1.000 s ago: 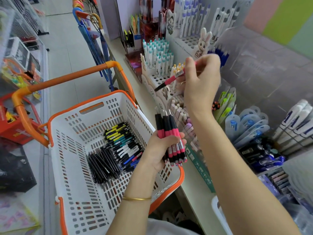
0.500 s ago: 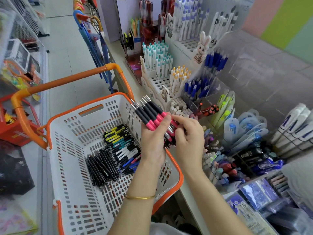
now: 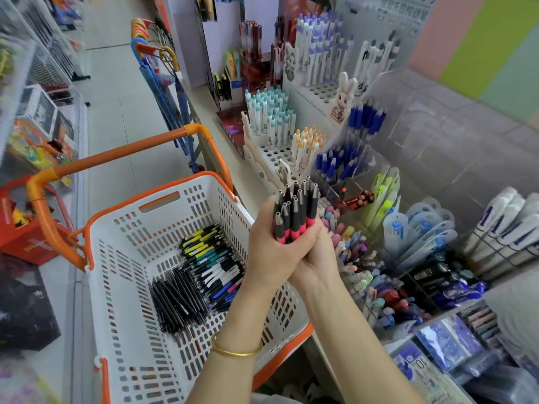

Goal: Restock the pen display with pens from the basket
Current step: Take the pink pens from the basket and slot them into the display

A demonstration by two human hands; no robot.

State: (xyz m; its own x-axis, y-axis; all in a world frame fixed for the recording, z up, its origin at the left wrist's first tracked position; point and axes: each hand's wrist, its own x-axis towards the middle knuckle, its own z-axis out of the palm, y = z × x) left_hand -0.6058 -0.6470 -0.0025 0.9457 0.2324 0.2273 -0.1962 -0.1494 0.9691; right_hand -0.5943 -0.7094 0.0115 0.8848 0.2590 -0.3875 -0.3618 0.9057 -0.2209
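Nearest: left wrist with a thin gold bracelet [image 3: 236, 351], forearm rising from 6 o'clock. Right forearm comes in from 5 o'clock.

Left hand [image 3: 269, 252] and right hand [image 3: 319, 259] meet at centre frame. The fingers of both are curled round the lower part of one bundle of pens [image 3: 294, 217], which have black barrels, pink grips and silver tips. The bundle stands upright, tips toward 12 o'clock, over the near right corner of the basket.

Change from half a second ago: the bundle leaned toward 10 o'clock then, gripped by the left hand alone, with the right hand only touching its side. Now it is squared up and held by both. A second ago the right hand was up at the display with a single pen.

At 8 o'clock of the hands: white basket [image 3: 116, 258] with orange rim and an orange handle [image 3: 116, 156]. Loose pens [image 3: 204, 275] lie on its floor: a black heap, then yellow, teal, white and blue ones just beside it.

At 4 o'clock: blue-and-white packet [image 3: 420, 367] printed "10"; the rest of its print is too blurred to read.

At 12 to 1 o'clock, on the pale surface [image 3: 201, 106]: pen display [image 3: 274, 153], white holders with rows of holes, partly filled with teal-capped, yellow-capped and blue pens. A rabbit figure [image 3: 344, 94] stands behind them.

Farthest, at 1 o'clock: a sign [image 3: 405, 10] with characters I cannot make out.
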